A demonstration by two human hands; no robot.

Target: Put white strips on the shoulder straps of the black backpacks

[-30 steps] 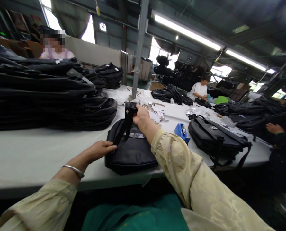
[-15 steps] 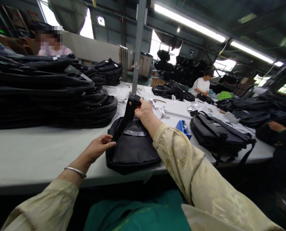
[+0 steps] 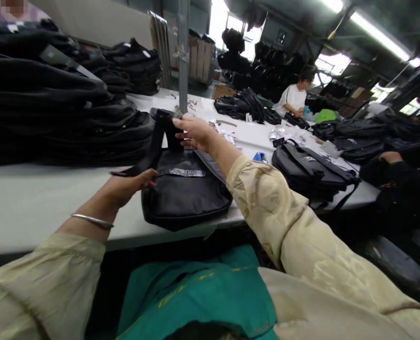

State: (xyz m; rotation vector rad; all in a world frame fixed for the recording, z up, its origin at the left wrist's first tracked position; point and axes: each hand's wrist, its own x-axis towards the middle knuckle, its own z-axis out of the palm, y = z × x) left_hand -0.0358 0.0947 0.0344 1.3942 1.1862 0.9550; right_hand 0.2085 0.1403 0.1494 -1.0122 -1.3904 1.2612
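Our left hand [image 3: 127,186] is closed on the black strap [image 3: 156,139] down low, by the left side of the bag [image 3: 189,196]. Our right hand [image 3: 197,132] grips the strap up high, by the bag's far end. The two are well apart. The bag lies flat in front of us on the white tabletop [image 3: 4,203], near the front edge. A shiny strip [image 3: 187,173] goes across it. We see a big pile [image 3: 54,108] on our left and a pole [image 3: 183,61] behind the bag.
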